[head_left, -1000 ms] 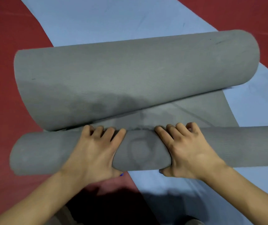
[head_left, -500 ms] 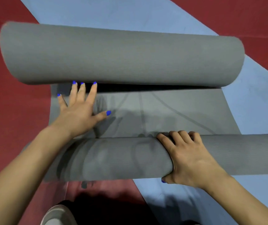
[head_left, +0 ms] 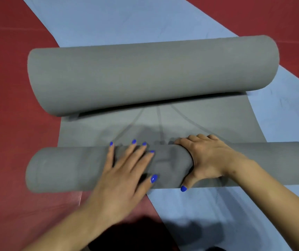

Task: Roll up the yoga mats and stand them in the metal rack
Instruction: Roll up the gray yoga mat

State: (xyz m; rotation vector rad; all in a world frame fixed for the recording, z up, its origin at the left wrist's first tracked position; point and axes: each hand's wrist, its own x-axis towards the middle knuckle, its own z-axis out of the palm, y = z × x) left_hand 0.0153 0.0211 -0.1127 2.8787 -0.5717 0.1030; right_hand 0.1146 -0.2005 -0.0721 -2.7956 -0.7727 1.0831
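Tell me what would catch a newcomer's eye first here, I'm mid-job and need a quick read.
Two grey rolls lie across the view: the thick far roll and the thinner near roll, joined by a flat strip of grey mat. On the near roll the left hand rests flat, while the right hand grips around it. Underneath lie a blue mat and red floor.

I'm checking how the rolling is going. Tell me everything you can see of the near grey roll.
The near roll is a matte grey, foam-like mat, wound tight, lying crosswise on the floor, its unrolled sheet running to a fatter far roll. The left hand presses flat on top; the right hand curls over it.
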